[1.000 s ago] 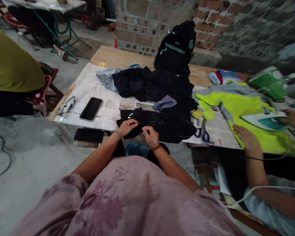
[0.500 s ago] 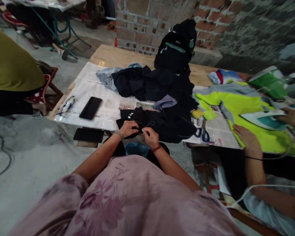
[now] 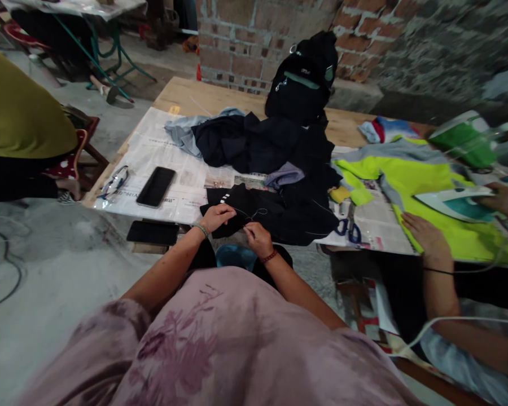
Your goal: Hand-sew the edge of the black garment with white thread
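Observation:
A black garment (image 3: 275,210) with small white stripes lies at the table's near edge, part of it hanging over. My left hand (image 3: 218,217), with a green bracelet at the wrist, has its fingers closed on the garment's left part. To its right, my right hand (image 3: 259,239) wears a red bead bracelet and pinches at the garment's front edge. Whether a needle sits in those fingertips is too small to tell. A loop of pale thread (image 3: 260,212) rests on the black cloth just above my right hand.
Dark clothes (image 3: 245,141) and a black backpack (image 3: 300,84) are farther back. A phone (image 3: 156,186) and glasses (image 3: 115,181) lie left, scissors (image 3: 350,226) right. Beside me, a co-worker's hand holds an iron (image 3: 457,204) on a yellow garment (image 3: 423,186). A second dark phone-like slab (image 3: 152,232) sits lower left.
My left hand has shifted slightly left, widening the gap between my hands. My right hand has dipped a little and stays at the garment's edge. The iron has barely moved.

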### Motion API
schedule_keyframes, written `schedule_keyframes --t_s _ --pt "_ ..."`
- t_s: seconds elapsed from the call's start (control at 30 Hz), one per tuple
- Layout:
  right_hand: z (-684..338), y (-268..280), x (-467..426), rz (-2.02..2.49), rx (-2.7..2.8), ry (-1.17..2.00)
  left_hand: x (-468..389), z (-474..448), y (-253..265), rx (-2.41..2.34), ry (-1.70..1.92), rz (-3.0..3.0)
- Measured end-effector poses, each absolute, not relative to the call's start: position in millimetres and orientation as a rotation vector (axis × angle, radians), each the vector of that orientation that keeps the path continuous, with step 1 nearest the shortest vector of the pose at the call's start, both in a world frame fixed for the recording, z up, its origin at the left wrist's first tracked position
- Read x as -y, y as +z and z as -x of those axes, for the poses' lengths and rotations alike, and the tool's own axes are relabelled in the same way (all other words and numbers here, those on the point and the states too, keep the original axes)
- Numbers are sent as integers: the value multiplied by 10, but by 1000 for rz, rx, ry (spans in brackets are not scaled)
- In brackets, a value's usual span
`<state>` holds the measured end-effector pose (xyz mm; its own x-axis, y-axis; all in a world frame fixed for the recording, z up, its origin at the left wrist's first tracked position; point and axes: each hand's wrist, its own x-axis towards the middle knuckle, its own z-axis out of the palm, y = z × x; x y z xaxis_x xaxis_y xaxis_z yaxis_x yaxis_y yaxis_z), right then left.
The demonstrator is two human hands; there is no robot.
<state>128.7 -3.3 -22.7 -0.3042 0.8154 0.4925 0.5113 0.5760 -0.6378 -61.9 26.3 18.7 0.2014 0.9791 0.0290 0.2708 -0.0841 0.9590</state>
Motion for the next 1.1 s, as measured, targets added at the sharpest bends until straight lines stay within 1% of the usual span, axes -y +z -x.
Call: schedule_keyframes --t_s 0.1,0.37,0.7,0.8,0.97,1.1 --pt "-1282 -207 35 1084 1972 440 -260 599 158 -1277 972 -1641" --pt "-1275 -159 30 1108 1951 428 -306 666 126 -1156 984 -1757" --pt "-1266 -159 20 1120 1937 402 -314 659 81 -1114 848 -1929" --pt "-1263 -149 31 1121 1923 393 -307 643 86 -1138 857 -2010" --pt "-1232 -60 21 1143 1848 428 -295 589 72 -1224 998 -2011" --pt "-1151 46 -55 1168 1802 514 -305 559 84 -1314 945 -1949"
